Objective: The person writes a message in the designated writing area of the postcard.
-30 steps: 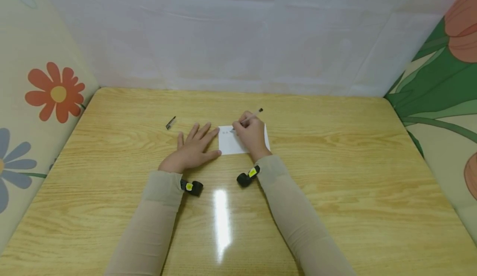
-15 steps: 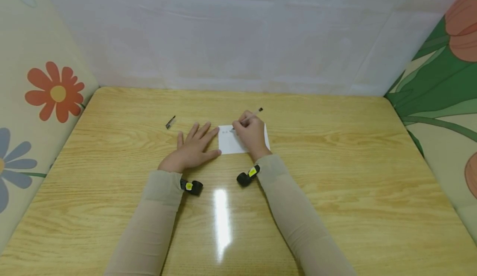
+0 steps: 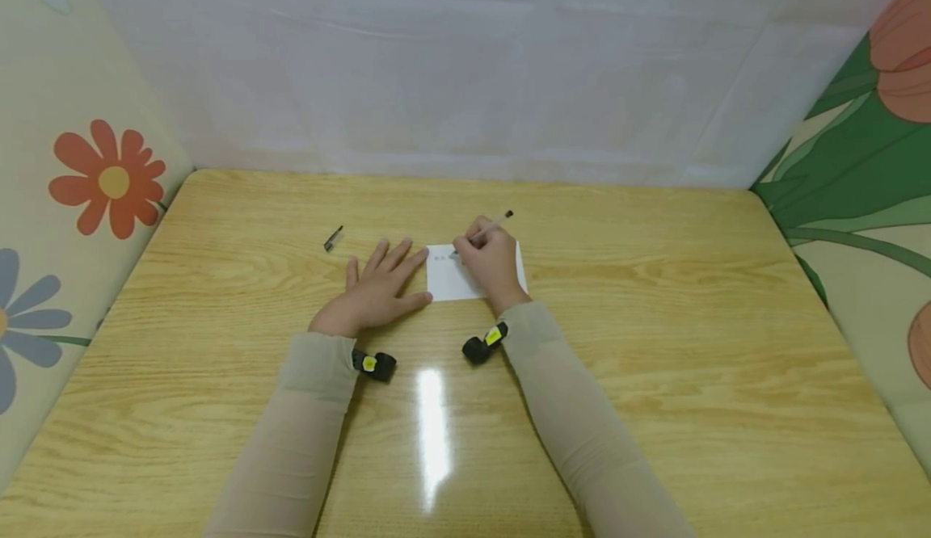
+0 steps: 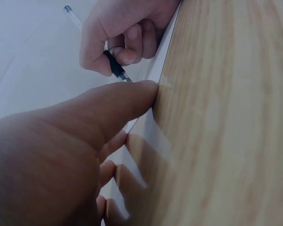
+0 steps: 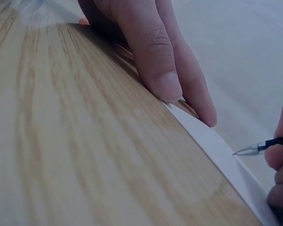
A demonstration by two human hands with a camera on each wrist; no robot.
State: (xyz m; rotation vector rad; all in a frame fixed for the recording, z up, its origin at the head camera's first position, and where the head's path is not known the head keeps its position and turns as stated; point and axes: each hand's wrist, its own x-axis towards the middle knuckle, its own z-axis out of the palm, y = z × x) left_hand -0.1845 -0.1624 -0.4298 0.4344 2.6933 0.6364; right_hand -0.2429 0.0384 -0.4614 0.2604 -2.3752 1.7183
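A small white sheet of paper point(image 3: 454, 281) lies flat on the wooden table, with a short row of small dark marks near its upper left. My right hand point(image 3: 494, 266) rests over its right part and pinches a pen point(image 3: 497, 224), clear-barrelled with a black grip. In the right wrist view the pen's metal tip point(image 5: 247, 150) is at the paper's surface. Spread flat to the left, my left hand point(image 3: 374, 292) touches the paper's left edge with its thumb and index fingertip. Its thumb point(image 4: 127, 96) shows large in the left wrist view.
A pen cap point(image 3: 334, 238), clear and black, lies on the table point(image 3: 655, 320) beyond my left fingers. Each wrist wears a black strap camera point(image 3: 378, 365). A white sheet point(image 3: 465, 69) hangs behind the table, and flower-patterned panels point(image 3: 109, 182) stand at both sides.
Both hands stay in nearly the same place. The pen tip remains near the row of marks, with only very slight movement.
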